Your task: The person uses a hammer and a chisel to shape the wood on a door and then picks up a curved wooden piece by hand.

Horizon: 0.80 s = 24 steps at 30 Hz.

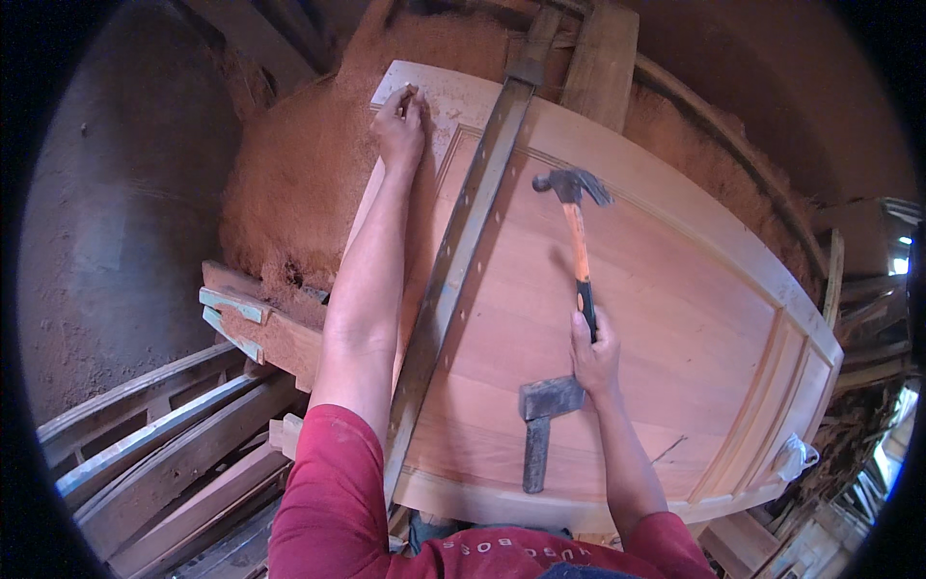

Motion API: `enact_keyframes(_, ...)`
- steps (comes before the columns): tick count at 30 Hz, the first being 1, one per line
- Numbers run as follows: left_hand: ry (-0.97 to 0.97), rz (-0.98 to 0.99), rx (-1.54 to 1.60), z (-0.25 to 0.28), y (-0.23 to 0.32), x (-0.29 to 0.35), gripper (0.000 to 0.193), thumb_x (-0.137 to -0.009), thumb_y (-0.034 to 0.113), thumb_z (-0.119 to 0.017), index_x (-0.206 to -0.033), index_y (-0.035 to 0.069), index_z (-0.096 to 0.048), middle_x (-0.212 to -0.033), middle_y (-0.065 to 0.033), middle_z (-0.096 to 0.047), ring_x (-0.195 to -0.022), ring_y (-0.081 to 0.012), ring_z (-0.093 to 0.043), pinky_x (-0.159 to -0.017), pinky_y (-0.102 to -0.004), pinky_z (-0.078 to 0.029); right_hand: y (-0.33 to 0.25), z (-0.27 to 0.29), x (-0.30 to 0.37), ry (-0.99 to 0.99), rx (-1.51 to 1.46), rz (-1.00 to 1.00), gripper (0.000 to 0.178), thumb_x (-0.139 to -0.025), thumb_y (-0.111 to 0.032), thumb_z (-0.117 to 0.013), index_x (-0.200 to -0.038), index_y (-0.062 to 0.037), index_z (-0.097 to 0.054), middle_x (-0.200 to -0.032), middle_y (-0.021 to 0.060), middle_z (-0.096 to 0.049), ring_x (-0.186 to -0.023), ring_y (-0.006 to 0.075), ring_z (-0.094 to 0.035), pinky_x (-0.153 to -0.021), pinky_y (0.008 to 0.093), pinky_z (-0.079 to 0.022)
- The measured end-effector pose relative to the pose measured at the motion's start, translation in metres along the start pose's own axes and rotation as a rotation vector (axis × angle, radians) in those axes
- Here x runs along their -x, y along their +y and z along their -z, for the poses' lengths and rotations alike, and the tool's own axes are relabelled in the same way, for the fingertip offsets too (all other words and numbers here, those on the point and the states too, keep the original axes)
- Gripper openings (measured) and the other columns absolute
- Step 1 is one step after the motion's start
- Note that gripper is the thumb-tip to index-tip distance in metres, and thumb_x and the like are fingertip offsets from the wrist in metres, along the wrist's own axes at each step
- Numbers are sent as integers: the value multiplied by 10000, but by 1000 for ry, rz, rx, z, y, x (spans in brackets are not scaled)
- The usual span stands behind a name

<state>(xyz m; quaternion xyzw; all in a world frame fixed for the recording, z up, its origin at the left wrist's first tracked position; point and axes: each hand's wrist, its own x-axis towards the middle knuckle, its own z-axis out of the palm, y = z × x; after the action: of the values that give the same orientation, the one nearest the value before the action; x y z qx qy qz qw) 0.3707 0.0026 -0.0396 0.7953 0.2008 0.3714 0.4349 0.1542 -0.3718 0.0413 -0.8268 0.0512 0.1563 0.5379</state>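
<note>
A wide, pale reddish wooden door panel with a curved, moulded frame point(675, 328) is laid flat in front of the person, so its whole face can be reached. A long grey metal bar pierced with holes point(473, 217) is set across it, probably so that the frame is kept squeezed together. At the panel's far left corner, the left hand point(398, 125) is placed with its fingers bunched narrow; whether something small is pinched there cannot be told. By the right hand point(597, 357), a claw hammer with an orange and black handle point(579, 241) is held above the panel, fingers wrapped around the black grip, presumably for leverage, with the head pointed away. Near that hand, a dark, block-headed tool with a short handle point(552, 398) is seen over the panel's near part.
</note>
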Motion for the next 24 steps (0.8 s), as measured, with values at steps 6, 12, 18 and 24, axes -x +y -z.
enact_keyframes(6,-29,7,-103,3,10,3,295,-917,309,-658,-1098,83,-716,-990,-191,-708,-943,-322,-700,-847,-395,-532,-45,-32,-37,-30,30,89,340,-983,-301,-586,-1034,34,-616,-700,73,-487,-661,133,-479,-619,324,-437)
enact_keyframes(12,-54,-26,-254,2,15,6,309,-934,333,-626,-1161,132,-691,-1032,-192,-693,-970,-367,-674,-848,-436,-531,-124,-55,-88,-70,128,305,366,-985,-338,-576,-1058,19,-614,-681,182,-551,-651,280,-591,-622,389,-466)
enact_keyframes(18,-70,-35,-240,-2,17,4,294,-943,329,-605,-1177,172,-688,-1040,-194,-688,-973,-368,-669,-848,-449,-525,-156,-85,-114,-2,68,575,312,-1000,-333,-524,-1021,-24,-560,-762,276,-611,-751,497,-621,-654,557,-454)
enact_keyframes(24,-71,-34,-221,2,8,5,288,-945,308,-596,-1183,169,-683,-1054,-192,-684,-976,-367,-665,-854,-436,-523,-179,-77,-127,-97,325,462,318,-1009,-331,-488,-1037,-16,-521,-760,309,-626,-790,508,-622,-663,584,-471)
